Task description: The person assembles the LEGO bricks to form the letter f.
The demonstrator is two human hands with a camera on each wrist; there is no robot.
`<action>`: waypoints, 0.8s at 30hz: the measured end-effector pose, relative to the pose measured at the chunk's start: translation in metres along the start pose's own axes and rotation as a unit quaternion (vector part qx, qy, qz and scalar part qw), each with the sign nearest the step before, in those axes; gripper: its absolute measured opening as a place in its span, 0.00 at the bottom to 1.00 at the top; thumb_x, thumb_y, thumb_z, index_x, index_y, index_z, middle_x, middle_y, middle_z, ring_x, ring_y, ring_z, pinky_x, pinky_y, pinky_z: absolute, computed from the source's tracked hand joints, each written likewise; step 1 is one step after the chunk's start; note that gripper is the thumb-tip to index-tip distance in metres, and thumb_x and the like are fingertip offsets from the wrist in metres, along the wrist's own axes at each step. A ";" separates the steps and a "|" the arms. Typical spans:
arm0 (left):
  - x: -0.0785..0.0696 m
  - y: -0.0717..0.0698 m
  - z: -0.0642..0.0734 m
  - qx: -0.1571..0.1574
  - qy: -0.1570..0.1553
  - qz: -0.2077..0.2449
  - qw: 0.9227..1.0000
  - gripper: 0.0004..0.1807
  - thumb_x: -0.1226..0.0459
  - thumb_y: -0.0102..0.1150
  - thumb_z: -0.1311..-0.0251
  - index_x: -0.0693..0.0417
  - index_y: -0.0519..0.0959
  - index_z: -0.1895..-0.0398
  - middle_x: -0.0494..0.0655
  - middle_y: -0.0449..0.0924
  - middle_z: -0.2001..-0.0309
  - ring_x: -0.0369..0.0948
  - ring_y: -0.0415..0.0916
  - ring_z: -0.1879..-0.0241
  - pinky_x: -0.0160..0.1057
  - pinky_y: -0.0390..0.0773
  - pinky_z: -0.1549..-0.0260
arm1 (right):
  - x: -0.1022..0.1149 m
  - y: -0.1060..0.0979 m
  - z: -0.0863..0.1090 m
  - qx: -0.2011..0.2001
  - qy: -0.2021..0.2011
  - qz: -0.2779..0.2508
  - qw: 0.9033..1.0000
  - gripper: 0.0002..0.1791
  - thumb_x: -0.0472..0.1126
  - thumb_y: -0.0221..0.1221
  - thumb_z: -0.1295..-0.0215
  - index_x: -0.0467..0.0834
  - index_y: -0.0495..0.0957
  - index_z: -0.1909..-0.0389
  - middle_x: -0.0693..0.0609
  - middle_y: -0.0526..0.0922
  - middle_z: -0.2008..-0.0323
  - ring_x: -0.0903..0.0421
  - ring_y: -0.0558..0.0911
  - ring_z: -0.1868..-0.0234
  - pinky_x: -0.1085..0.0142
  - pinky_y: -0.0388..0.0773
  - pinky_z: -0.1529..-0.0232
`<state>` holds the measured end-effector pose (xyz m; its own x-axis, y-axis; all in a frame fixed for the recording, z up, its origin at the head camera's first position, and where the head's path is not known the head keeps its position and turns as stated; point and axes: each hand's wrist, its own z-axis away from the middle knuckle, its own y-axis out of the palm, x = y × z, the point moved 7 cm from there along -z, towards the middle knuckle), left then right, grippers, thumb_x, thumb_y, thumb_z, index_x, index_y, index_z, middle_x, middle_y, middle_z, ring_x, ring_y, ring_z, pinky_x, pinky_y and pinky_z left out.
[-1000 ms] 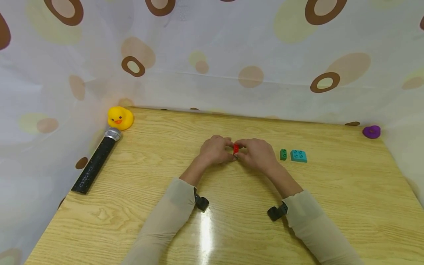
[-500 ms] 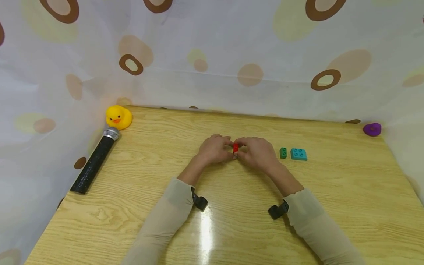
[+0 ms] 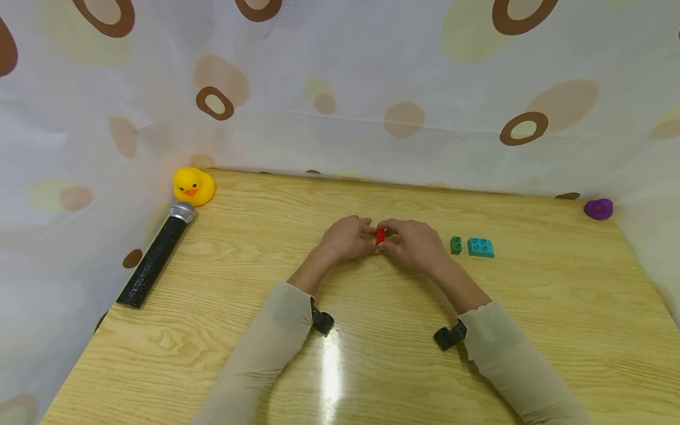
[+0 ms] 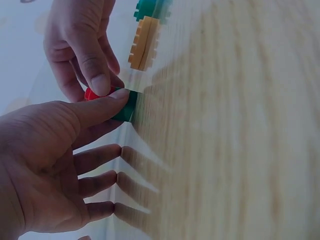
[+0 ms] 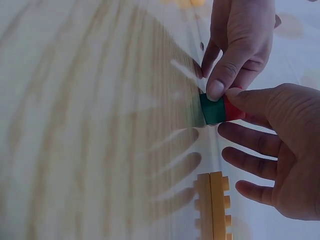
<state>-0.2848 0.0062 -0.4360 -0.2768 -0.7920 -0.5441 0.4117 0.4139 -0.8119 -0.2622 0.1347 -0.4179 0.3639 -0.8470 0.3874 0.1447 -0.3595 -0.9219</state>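
Note:
A red brick point(image 3: 380, 235) sits against a green brick point(image 5: 213, 109) in the wrist views, the green one down at the table. My left hand point(image 3: 345, 238) pinches the green brick near the seam between the two, with its other fingers reaching to the tabletop. From the right, my right hand point(image 3: 416, 243) pinches the red brick between thumb and finger. Whether the two bricks are fully joined I cannot tell. Under the right hand stands an orange brick point(image 5: 212, 206), hidden in the head view.
Right of the hands lie a small green brick point(image 3: 455, 245) and a teal brick point(image 3: 480, 247). A yellow rubber duck point(image 3: 193, 186) and a microphone point(image 3: 157, 254) are at the table's left edge. A purple toy point(image 3: 598, 209) sits in the far right corner, by the patterned curtain point(image 3: 340, 141).
Both hands stay together around the red brick and have hardly moved. The head view has shifted slightly.

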 end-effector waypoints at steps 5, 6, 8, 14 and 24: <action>0.002 0.003 -0.001 0.002 -0.011 0.009 1.000 0.29 0.49 0.67 0.36 0.44 0.78 0.33 0.42 0.64 0.24 0.50 0.53 0.20 0.54 0.61 0.26 | -0.009 -0.002 0.004 0.013 0.008 -0.016 1.000 0.21 0.47 0.62 0.29 0.49 0.79 0.37 0.46 0.88 0.47 0.44 0.86 0.48 0.46 0.80 0.48; 0.002 0.003 -0.001 0.003 -0.014 0.010 1.000 0.29 0.49 0.67 0.36 0.44 0.78 0.33 0.41 0.64 0.23 0.50 0.52 0.20 0.54 0.61 0.26 | -0.011 -0.004 0.006 0.017 0.010 -0.021 1.000 0.22 0.47 0.62 0.28 0.49 0.78 0.36 0.46 0.87 0.46 0.44 0.86 0.47 0.46 0.80 0.48; 0.003 0.004 -0.001 0.004 -0.018 0.013 1.000 0.29 0.49 0.67 0.36 0.45 0.78 0.33 0.41 0.64 0.24 0.49 0.52 0.20 0.54 0.61 0.26 | -0.016 -0.010 0.009 0.022 0.015 -0.029 0.999 0.24 0.47 0.61 0.28 0.48 0.76 0.33 0.45 0.86 0.45 0.43 0.85 0.46 0.45 0.79 0.47; 0.004 0.002 0.001 0.002 -0.025 0.011 1.000 0.29 0.50 0.68 0.37 0.45 0.78 0.33 0.39 0.65 0.24 0.47 0.52 0.20 0.51 0.62 0.26 | -0.036 -0.028 0.017 0.019 0.024 -0.033 0.999 0.26 0.47 0.61 0.28 0.46 0.75 0.32 0.42 0.85 0.43 0.39 0.83 0.44 0.43 0.78 0.46; 0.003 0.002 0.003 0.009 -0.011 0.002 1.000 0.29 0.50 0.66 0.36 0.44 0.77 0.32 0.39 0.63 0.23 0.47 0.50 0.20 0.50 0.62 0.26 | -0.068 -0.044 0.036 0.026 0.051 -0.030 0.998 0.26 0.46 0.61 0.28 0.44 0.74 0.32 0.39 0.83 0.41 0.38 0.83 0.45 0.40 0.75 0.43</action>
<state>-0.2822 0.0039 -0.4387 -0.2558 -0.7998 -0.5431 0.4291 0.4095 -0.8051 -0.2605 0.2221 -0.4039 0.2587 -0.8610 0.4379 0.2115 -0.3918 -0.8954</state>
